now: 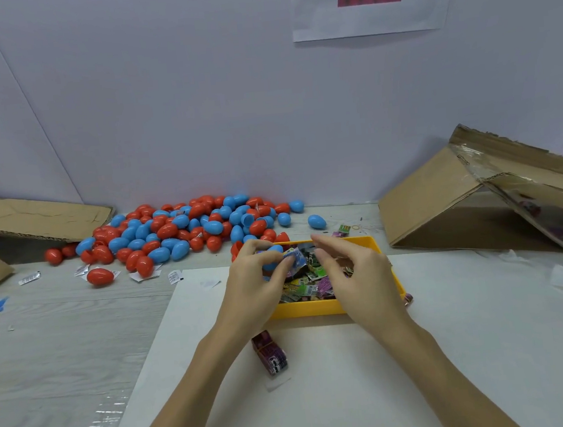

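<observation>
My left hand (255, 281) hovers over the left side of a yellow tray (303, 309). It holds a blue egg half (272, 257) and pinches a small blue packet (294, 258) at its opening. My right hand (354, 268) is over the tray's right side with fingers loosely curled, its fingertips close to the packet; I cannot see anything gripped in it. The tray holds several small printed packets (309, 284) in green, purple and black.
A heap of red and blue plastic eggs (178, 230) lies against the back wall. Cardboard pieces stand at far left (33, 216) and right (471, 202). A banded bundle of purple packets (270, 352) lies on the white sheet (458, 351) in front of the tray.
</observation>
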